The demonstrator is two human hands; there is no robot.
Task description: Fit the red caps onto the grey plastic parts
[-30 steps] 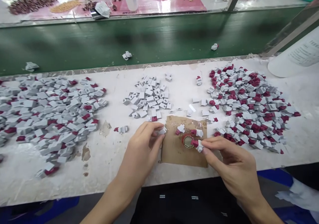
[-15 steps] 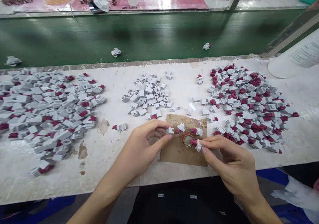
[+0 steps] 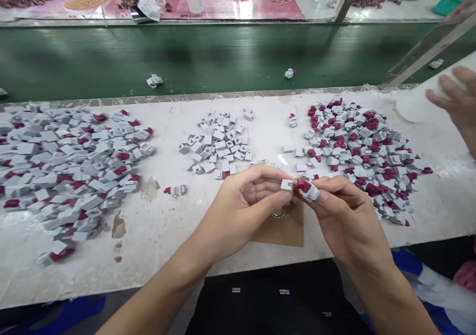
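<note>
Between thumb and fingertips, my left hand [image 3: 245, 208] pinches a small grey block [image 3: 286, 185]. My right hand [image 3: 345, 211] grips a maroon and grey piece [image 3: 308, 189], its maroon end facing the grey block, very close to it. Beneath both hands lies a brown cardboard sheet [image 3: 282, 231] with a round metal cap [image 3: 278, 213] on it, partly covered by my left hand. A heap of plain grey blocks [image 3: 219, 144] sits behind my left hand. To the right is a heap of maroon and grey pieces [image 3: 357, 146].
A large mixed heap [image 3: 74, 161] covers the table's left. Behind the table runs a green belt [image 3: 223, 52] carrying a few pieces. Another person's hand [image 3: 457, 97] touches a white cylinder [image 3: 416, 101] at right. Farther back, other people's hands show at a pink mat [image 3: 253, 7].
Both hands have come together above the cardboard, bringing the grey block and the maroon and grey piece close. Another person's hand has appeared on the white cylinder. Belt pieces have shifted left in view.
</note>
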